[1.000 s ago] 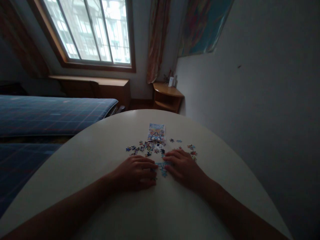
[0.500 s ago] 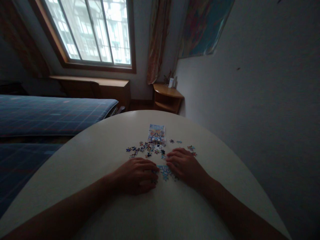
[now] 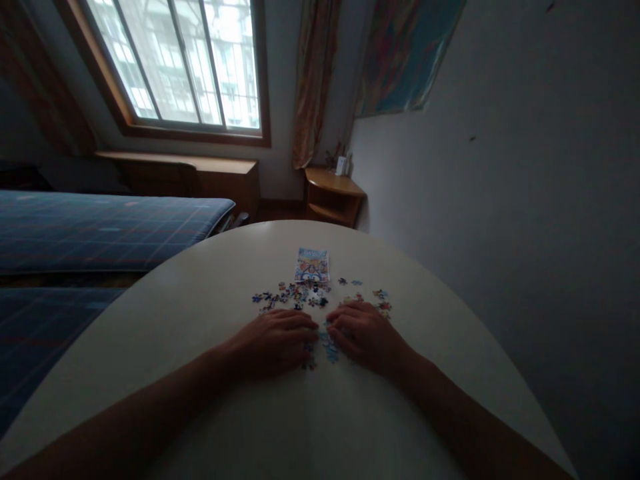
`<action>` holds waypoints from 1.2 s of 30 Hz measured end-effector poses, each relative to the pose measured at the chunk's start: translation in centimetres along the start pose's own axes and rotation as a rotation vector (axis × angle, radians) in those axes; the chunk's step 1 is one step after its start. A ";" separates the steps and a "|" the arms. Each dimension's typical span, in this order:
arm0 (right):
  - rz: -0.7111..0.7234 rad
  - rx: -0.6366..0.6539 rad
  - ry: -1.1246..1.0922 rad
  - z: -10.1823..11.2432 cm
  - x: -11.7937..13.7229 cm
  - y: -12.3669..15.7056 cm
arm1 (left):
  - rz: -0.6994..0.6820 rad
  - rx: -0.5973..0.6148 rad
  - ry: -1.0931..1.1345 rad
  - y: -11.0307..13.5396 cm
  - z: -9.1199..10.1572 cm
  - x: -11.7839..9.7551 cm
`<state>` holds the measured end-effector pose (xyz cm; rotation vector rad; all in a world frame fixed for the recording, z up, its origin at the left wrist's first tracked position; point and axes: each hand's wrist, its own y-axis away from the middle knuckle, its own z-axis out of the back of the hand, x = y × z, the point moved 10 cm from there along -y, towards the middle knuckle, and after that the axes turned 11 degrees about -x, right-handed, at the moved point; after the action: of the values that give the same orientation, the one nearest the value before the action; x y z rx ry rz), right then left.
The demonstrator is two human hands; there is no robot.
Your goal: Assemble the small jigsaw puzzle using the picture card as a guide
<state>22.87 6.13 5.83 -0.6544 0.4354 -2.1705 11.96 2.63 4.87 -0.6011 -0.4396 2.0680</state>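
A partly joined light-blue jigsaw puzzle (image 3: 329, 348) lies on the table between my hands. My left hand (image 3: 277, 339) rests palm down over its left side, fingers stretched out and thumb low, hiding part of it. My right hand (image 3: 367, 333) is at the upper right of the puzzle, with bent fingers drawn together on a light-blue puzzle piece that is mostly hidden under the fingertips. Loose puzzle pieces (image 3: 295, 293) lie scattered just beyond both hands. Behind them is a small printed picture sheet (image 3: 312, 265).
The round white table (image 3: 210, 413) carries more pieces (image 3: 383, 307) to the right, beyond my right hand. A plaid mattress (image 3: 110, 227) stands to the left. A wooden corner shelf (image 3: 335, 181) is past the far edge, and a wall (image 3: 500, 213) runs along the right.
My right hand has moved slightly left and nearer the left hand, uncovering pieces beyond it. My left hand has shifted a little away from me, and its fingers lie flatter.
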 end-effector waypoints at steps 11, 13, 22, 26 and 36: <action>-0.297 -0.086 0.098 0.3 -3.1 0.3 | 0.011 0.074 0.024 -0.7 -0.9 -0.1; -0.334 -0.078 0.111 0.1 -3.5 0.3 | 0.011 0.069 0.033 -0.8 -0.9 -0.2; -0.380 -0.115 0.102 -0.1 -3.5 0.4 | 0.000 0.055 0.058 -1.0 -0.6 -0.3; -0.410 -0.111 0.065 0.2 -3.0 0.3 | 0.002 0.046 0.058 -1.1 -0.6 -0.4; -0.260 -0.187 -0.192 0.6 -1.5 0.2 | 0.014 -0.038 0.031 -0.7 0.3 0.2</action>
<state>24.16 7.09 5.74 -1.0643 0.4757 -2.2980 12.20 3.13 5.40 -0.6597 -0.4592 2.0649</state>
